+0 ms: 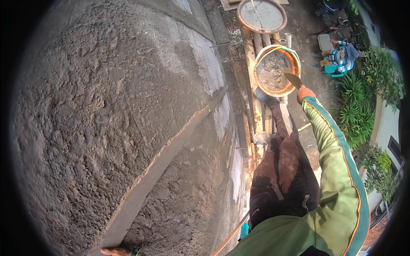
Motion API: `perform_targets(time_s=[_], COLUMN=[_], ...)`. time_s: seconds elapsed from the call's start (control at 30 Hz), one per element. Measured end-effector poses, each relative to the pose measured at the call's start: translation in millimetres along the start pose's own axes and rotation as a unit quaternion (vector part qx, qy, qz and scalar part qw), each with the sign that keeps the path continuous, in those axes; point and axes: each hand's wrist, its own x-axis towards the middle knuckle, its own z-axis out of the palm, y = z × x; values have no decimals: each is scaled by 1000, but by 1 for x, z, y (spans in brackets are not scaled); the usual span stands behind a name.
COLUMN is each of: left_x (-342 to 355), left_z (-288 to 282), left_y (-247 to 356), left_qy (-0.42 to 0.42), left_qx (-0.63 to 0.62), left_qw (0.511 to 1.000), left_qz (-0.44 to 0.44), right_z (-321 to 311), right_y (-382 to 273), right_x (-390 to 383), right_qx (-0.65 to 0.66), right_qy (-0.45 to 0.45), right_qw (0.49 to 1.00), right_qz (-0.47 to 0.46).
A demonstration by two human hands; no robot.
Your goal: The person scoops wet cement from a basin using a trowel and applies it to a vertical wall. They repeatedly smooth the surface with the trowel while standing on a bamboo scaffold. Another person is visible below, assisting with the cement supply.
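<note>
My right hand [305, 92] is closed round the handle of a trowel [293, 80]. The trowel's pointed metal blade reaches over the right rim of a round bucket [258, 77], above the wet grey mortar [276, 68] inside. At the lower left, my left hand [116, 251] lies by the lower end of a long, smooth grey edge [158, 164] on the wall. One finger shows stretched out along it; the picture's bottom cuts off the rest. Rough, damp plaster [98, 102] covers the wall on both sides of that edge.
I stand on wooden and bamboo poles [255, 106] high beside the wall. Beyond the bucket is a round basin [261, 16] of greyish water. Down on the ground a person in a striped top [341, 57] sits on a teal chair, near green plants [356, 111].
</note>
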Motion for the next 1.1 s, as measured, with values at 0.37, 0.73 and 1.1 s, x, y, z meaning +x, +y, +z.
perform_targets(time_s=[0.37,0.73,1.1], left_x=[-6,-6,-7], left_z=[11,32,42], left_y=[30,51,52], left_qy=[-12,-12,7], left_qx=[14,-19,-35], left_qw=[1000,998,998], left_qz=[11,54,58], right_z=[91,115,90], right_y=[-66,-81,-106], right_x=[103,92,108], right_qx=[442,677,677], right_qy=[-335,-323,-187], right_qw=[831,657,712], right_qz=[48,68,2])
